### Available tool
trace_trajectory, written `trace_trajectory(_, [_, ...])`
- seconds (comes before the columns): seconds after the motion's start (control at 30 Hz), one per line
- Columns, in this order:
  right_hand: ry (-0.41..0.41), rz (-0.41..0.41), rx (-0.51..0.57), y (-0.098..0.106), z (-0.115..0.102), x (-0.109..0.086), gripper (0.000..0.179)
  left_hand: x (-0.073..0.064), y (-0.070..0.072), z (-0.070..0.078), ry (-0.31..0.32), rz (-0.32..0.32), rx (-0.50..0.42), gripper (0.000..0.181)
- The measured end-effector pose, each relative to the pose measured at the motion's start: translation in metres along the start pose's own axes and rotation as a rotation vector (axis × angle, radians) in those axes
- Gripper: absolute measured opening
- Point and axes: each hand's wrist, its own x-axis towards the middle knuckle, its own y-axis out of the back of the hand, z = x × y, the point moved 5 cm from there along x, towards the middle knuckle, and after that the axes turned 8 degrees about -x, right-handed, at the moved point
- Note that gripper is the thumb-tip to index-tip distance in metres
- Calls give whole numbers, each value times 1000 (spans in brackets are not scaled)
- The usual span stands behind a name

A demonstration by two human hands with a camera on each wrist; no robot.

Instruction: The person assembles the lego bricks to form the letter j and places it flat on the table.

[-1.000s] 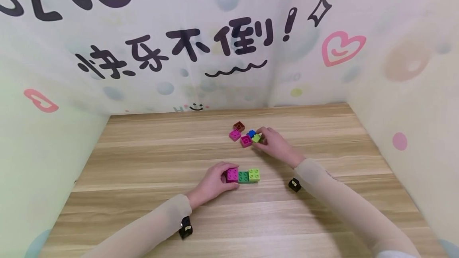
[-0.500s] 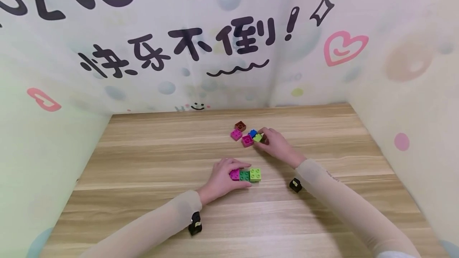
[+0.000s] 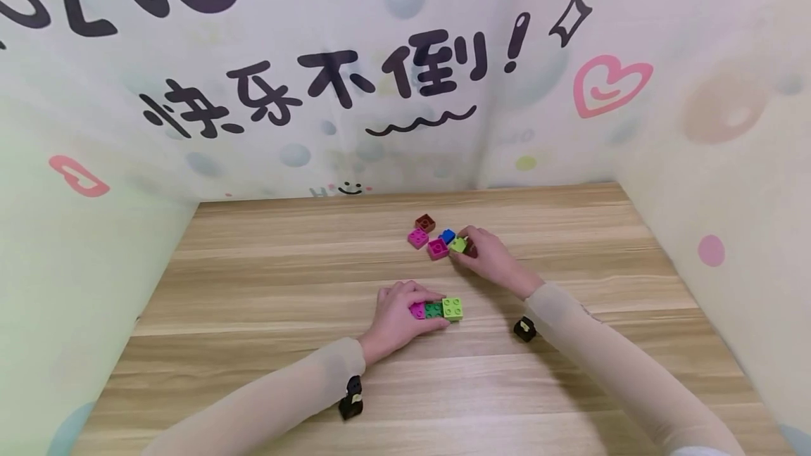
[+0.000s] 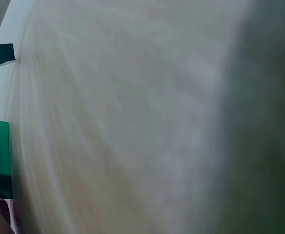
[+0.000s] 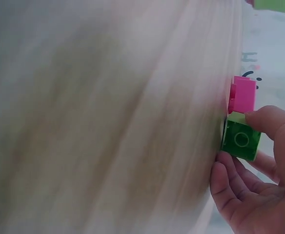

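In the head view my left hand (image 3: pixel 395 319) holds a joined row of toy building bricks, thumb on the near side and fingers on the far side. A magenta brick (image 3: pixel 417 310), partly hidden by the hand, and a lime brick (image 3: pixel 453 309) sit on a green brick (image 3: pixel 434 310). The green brick (image 4: pixel 0 158) shows at the left wrist view's edge. Farther back, my right hand (image 3: pixel 491 255) pinches a loose lime brick (image 3: pixel 458 245). In the right wrist view this brick (image 5: pixel 241 139) is tilted, its hollow underside showing, beside a magenta brick (image 5: pixel 243 95).
Beside the right hand lie a blue brick (image 3: pixel 447 236), an upturned magenta brick (image 3: pixel 438 249), another magenta brick (image 3: pixel 418 237) and a brown brick (image 3: pixel 425 223). The wooden table (image 3: pixel 285 252) is bounded by a printed cloth wall (image 3: pixel 266 160) behind and walls at both sides.
My left hand has slid right along the joined row, covering more of the magenta brick. The right hand stays near the pile, and the lime brick in it has tilted and shifted slightly right.
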Motion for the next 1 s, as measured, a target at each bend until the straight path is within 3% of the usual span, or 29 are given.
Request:
trace_trajectory(0.17, [-2, 13, 77, 7, 0, -11, 36, 1, -2, 1, -14, 13, 16, 41])
trace_trajectory(0.43, [67, 44, 164, 16, -7, -37, 50, 1, 0, -1, -5, 16, 22, 41])
trace_trajectory(1.0, [95, -91, 377, -8, -27, -79, 39, -1, 1, -4, -21, 15, 16, 41])
